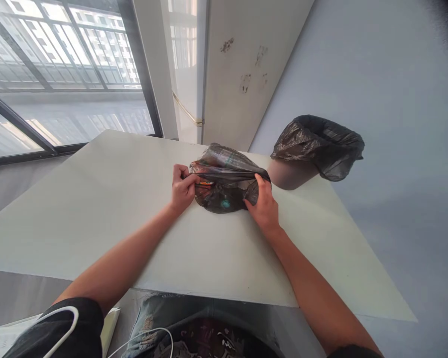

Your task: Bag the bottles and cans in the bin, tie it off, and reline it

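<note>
A filled black plastic garbage bag (pixel 224 199) lies on the white table in front of me, its thin film showing colourful contents inside. My left hand (pixel 182 189) is closed on the left end of the bag's gathered rim. On the opposite side, my right hand (pixel 263 201) pinches the bag, fingers on the rim and thumb lower on its front. Between both hands the rim is stretched taut in a straight band. What exactly is inside the bag cannot be made out.
A trash bin (pixel 293 174) lined with another black bag (pixel 315 141) stands behind and right of my right hand, near the wall. The white table (pixel 108 199) reaches toward a cabinet (pixel 242 64) and a window (pixel 63 59). A white cable (pixel 70 323) hangs by my left sleeve.
</note>
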Motion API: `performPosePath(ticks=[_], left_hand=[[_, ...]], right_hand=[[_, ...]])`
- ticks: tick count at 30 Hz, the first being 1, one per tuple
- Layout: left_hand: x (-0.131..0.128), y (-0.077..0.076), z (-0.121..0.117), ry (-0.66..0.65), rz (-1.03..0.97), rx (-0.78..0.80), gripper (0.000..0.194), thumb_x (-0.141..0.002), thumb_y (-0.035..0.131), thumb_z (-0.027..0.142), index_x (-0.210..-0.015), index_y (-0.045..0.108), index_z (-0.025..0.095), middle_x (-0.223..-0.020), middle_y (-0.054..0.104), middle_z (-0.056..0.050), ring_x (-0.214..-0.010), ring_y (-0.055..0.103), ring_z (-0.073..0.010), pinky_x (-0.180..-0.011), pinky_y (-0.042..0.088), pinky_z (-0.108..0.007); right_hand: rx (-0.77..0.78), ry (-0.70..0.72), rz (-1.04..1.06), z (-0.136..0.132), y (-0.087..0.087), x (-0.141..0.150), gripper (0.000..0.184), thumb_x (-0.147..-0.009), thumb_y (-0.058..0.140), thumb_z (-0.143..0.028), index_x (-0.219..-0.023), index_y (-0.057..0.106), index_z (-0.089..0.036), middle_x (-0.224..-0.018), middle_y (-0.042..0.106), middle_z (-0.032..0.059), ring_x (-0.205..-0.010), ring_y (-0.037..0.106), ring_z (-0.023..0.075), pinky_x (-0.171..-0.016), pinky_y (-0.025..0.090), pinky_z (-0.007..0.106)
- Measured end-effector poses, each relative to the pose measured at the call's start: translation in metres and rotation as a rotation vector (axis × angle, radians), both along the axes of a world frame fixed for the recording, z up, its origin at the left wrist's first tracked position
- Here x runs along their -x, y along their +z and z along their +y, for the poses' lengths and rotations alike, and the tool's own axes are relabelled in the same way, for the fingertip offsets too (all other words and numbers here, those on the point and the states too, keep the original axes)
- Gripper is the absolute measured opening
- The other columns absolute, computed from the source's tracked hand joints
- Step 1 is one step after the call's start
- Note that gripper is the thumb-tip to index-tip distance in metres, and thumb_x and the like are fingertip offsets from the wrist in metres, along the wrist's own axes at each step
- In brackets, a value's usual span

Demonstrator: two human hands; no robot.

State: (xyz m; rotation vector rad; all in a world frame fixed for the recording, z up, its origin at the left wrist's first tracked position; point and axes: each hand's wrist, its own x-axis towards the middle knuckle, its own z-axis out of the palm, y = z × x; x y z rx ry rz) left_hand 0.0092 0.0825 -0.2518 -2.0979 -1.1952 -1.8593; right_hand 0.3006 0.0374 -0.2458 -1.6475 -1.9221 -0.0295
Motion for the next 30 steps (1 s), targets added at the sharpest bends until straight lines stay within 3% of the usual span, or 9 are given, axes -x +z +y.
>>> performPosePath(ticks=[3,6,10,13,17,21,24,27,30], left_hand=[[0.002,-0.004,0.003,0.071,0.018,0.044,0.033,-0.091,0.049,0.006,-0.088,0.078,0.021,-0.098,0.041,-0.008,-0.091,0.050,-0.0210,-0.078,0.049,-0.037],[0.001,-0.006,0.005,0.129,0.031,0.113,0.035,-0.091,0.053,0.011,-0.113,0.079,0.018,-0.100,0.042,-0.009,-0.094,0.052,-0.0222,-0.081,0.052,-0.038],[-0.001,-0.004,0.005,0.060,0.071,0.126,0.056,-0.084,0.055,0.007,-0.136,0.071,0.016,-0.106,0.044,-0.011,-0.100,0.053,-0.0222,-0.084,0.053,-0.036],[0.002,-0.002,0.005,0.005,0.057,0.139,0.048,-0.082,0.053,0.001,-0.119,0.078,0.020,-0.108,0.045,-0.011,-0.101,0.054,-0.0219,-0.083,0.053,-0.034],[0.012,-0.002,0.008,0.033,0.096,0.186,0.031,-0.080,0.057,-0.001,-0.085,0.078,0.022,-0.108,0.047,-0.010,-0.105,0.055,-0.0246,-0.093,0.053,-0.042],[0.021,-0.005,0.013,0.097,0.080,0.267,0.055,-0.076,0.055,-0.001,-0.119,0.079,0.023,-0.111,0.048,-0.011,-0.108,0.055,-0.0259,-0.100,0.053,-0.044],[0.024,-0.005,0.014,0.152,0.047,0.330,0.070,-0.072,0.057,0.002,-0.139,0.070,0.018,-0.117,0.048,-0.013,-0.115,0.055,-0.0285,-0.109,0.051,-0.046],[0.024,-0.005,0.014,0.166,0.001,0.373,0.084,-0.069,0.059,0.005,-0.153,0.056,0.016,-0.121,0.049,-0.014,-0.120,0.055,-0.0306,-0.113,0.050,-0.048],[0.026,-0.007,0.016,0.179,-0.047,0.401,0.092,-0.069,0.061,0.007,-0.159,0.047,0.019,-0.124,0.050,-0.014,-0.120,0.056,-0.0320,-0.113,0.050,-0.051]], right_hand=[[-0.018,0.021,0.017,0.002,-0.004,-0.004,0.071,-0.091,0.063,-0.028,-0.158,0.038,-0.026,-0.147,0.056,0.0161,-0.121,0.067,0.0345,-0.081,0.065,0.046],[-0.152,0.115,0.030,0.001,-0.003,-0.004,0.070,-0.093,0.061,-0.022,-0.158,0.034,-0.019,-0.148,0.058,0.0205,-0.122,0.064,0.0345,-0.098,0.059,0.053],[-0.263,0.309,-0.014,-0.006,0.003,0.004,0.043,-0.099,0.057,-0.018,-0.142,0.052,-0.021,-0.144,0.065,0.0173,-0.126,0.063,0.0330,-0.111,0.047,0.054],[-0.140,0.435,-0.038,-0.006,0.000,0.011,0.036,-0.102,0.056,-0.022,-0.138,0.058,-0.021,-0.143,0.066,0.0164,-0.130,0.063,0.0317,-0.108,0.047,0.049],[0.032,0.456,-0.014,0.001,-0.012,0.011,0.042,-0.102,0.053,-0.019,-0.143,0.060,-0.018,-0.130,0.070,0.0154,-0.121,0.067,0.0297,-0.098,0.052,0.045],[0.050,0.544,0.080,0.003,-0.012,-0.001,0.026,-0.094,0.053,-0.010,-0.105,0.074,-0.019,-0.102,0.069,0.0094,-0.086,0.065,0.0217,-0.083,0.051,0.038],[0.045,0.795,0.109,-0.003,0.003,-0.010,0.016,-0.086,0.059,-0.009,-0.085,0.070,-0.020,-0.101,0.069,0.0084,-0.090,0.062,0.0217,-0.086,0.047,0.039],[0.146,1.081,0.156,-0.012,0.020,-0.012,0.010,-0.088,0.061,-0.016,-0.086,0.070,-0.021,-0.113,0.072,0.0098,-0.104,0.064,0.0241,-0.096,0.046,0.043],[0.396,1.246,0.148,-0.018,0.028,-0.007,0.019,-0.103,0.057,-0.030,-0.097,0.073,-0.022,-0.103,0.078,0.0067,-0.093,0.070,0.0188,-0.095,0.049,0.037]])
